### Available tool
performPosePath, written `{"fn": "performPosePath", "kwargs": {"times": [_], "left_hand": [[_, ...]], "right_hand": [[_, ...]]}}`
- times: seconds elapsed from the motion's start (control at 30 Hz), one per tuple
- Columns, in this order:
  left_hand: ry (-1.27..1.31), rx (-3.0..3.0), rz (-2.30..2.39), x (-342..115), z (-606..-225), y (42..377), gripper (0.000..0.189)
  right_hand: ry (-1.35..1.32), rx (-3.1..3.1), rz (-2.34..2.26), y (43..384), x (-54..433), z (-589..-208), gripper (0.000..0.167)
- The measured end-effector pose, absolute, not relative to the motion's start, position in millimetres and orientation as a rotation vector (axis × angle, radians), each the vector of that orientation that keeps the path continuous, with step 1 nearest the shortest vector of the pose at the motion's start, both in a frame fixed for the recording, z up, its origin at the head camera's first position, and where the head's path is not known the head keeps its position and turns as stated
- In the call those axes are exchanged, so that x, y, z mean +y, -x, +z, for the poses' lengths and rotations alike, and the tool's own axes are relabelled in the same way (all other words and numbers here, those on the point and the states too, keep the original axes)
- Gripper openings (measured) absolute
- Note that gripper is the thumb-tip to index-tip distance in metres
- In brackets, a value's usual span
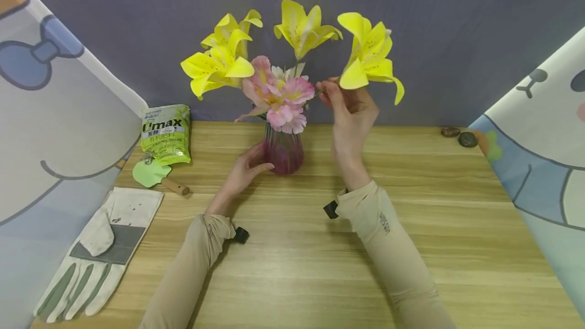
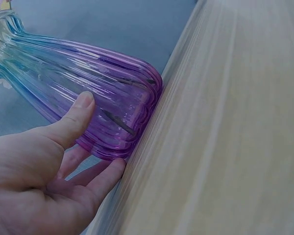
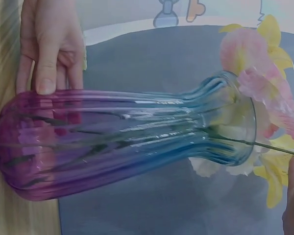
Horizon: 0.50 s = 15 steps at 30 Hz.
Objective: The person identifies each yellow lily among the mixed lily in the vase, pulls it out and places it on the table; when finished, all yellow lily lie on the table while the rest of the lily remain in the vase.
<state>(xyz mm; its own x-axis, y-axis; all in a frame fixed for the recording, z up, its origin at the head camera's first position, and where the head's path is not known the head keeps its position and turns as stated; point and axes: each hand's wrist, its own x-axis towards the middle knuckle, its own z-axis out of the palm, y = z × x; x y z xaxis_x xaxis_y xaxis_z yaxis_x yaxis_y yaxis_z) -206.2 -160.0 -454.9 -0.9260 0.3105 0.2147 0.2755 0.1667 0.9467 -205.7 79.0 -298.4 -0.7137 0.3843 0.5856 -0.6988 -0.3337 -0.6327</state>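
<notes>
- Pouch [image 1: 165, 138]: green, printed, rear left.
- Trowel [image 1: 153, 174]: green blade, wooden handle.
- Glove [image 1: 98, 248]: white and grey, flat.
- Stones [image 1: 467, 139]: two, dark, rear right.

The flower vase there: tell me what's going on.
A person's left hand holds the ribbed purple-and-blue glass vase on the wood-grain table. Their right hand pinches a yellow lily-shaped flower by its thin green stem, which runs into the vase. Ruffled pink blooms and other yellow ones stand there too.
</notes>
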Motion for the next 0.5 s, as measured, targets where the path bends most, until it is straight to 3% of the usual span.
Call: {"fn": "performPosePath", "kwargs": {"times": [0.17,0.37,0.5], "left_hand": [[-0.583,2.368,1.927,-160,-453,206,0.071],[-0.569,2.352,1.920,-161,-453,206,0.070],[-0.576,2.355,1.915,-160,-453,205,0.070]], "right_hand": [[-0.468,-1.201,2.043,207,85,-290,0.001],[-0.414,-1.097,2.064,207,96,-278,0.017],[-0.312,-1.053,2.101,207,106,-269,0.011]]}}
